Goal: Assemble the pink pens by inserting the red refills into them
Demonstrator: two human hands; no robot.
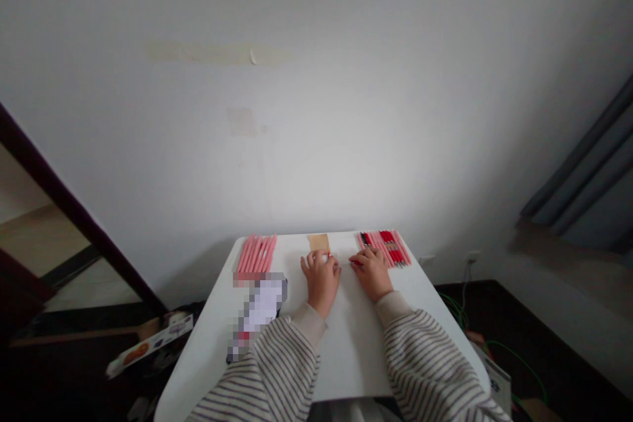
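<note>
Two sleeves, two hands, two pink pen groups.

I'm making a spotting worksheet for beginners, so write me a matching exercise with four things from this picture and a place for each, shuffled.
Things:
1. right hand
2. all-pink sticks
3. tan square
4. curtain

Places:
A. at the picture's right edge
B. near the far left corner of the table
C. next to the red-and-pink group
D. just beyond the left hand

Pairs: 1-C, 2-B, 3-D, 4-A
</note>
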